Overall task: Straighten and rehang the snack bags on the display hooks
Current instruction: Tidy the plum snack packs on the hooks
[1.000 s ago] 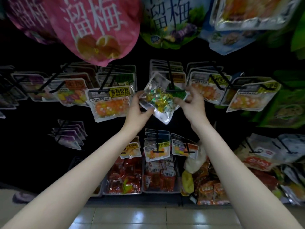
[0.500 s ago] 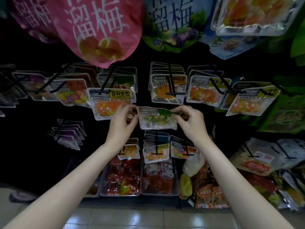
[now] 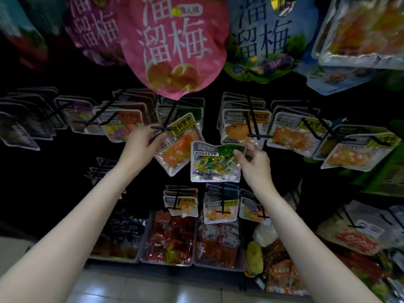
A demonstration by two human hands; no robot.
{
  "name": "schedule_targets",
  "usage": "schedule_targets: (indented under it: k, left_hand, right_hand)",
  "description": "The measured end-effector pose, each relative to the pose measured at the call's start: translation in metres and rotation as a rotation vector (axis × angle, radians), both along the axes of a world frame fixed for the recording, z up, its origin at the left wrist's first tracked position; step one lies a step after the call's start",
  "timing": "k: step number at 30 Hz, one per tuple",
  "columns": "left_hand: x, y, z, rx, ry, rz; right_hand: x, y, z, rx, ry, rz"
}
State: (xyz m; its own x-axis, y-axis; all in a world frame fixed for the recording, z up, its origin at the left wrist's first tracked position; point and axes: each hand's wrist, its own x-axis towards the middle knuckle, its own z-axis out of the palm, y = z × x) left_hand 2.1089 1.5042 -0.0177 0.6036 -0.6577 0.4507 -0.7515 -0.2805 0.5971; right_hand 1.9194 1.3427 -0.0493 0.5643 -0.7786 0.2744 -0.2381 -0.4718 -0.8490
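Far left: rows of small snack packs on black hooks, dim, mostly in order.

My left hand (image 3: 140, 143) has let go of the green-label candy bag and moved left and up — it now sits at the tilted orange bag (image 3: 179, 147) by the tip of its black hook (image 3: 160, 128). Fingers curl toward the bag's top edge; whether they pinch it or only touch, I cannot tell, since the back of the hand hides the contact. The bag hangs skewed, its yellow label slanting up to the right.

Centre: the green-label candy bag (image 3: 215, 162) is off any hook, held in the air just right of the orange one and overlapping its corner. A second ago both hands had it at the next hook over, to the right; half a second ago both held it flat by its top edge.

My right hand (image 3: 254, 162) alone carries it now, thumb and fingers pinched on the green header corner.

Reading: the candy bag is straightened but not yet rehung — the left hand seems to be clearing or steadying the hook for it.

Right: more orange packs on hooks, untouched.
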Motion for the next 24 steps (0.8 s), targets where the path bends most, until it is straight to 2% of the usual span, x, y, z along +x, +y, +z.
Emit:
schedule_targets:
  k: [3,5,9,13,17,24]
  left_hand:
    - [-0.001,0.024,0.013,0.111,-0.1,-0.108]
    - [0.006,0.04,0.019,0.229,-0.07,-0.155]
    - [0.015,0.068,0.024,0.423,0.014,-0.113]
    - [0.024,0.086,0.029,0.7,-0.063,-0.1]
    - [0.025,0.092,0.034,0.717,-0.1,-0.119]
    - [0.033,0.095,0.046,0.879,-0.075,-0.169]
  right_hand:
    - [0.006,0.003,0.001,0.007,-0.057,0.001]
    - [0.016,0.009,0.002,-0.001,-0.092,0.022]
    - [0.042,0.029,0.009,-0.108,-0.092,0.084]
    - [0.071,0.042,0.016,-0.092,-0.121,0.111]
    - [0.088,0.048,0.02,-0.096,-0.133,0.045]
    - [0.09,0.043,0.026,-0.286,-0.039,0.013]
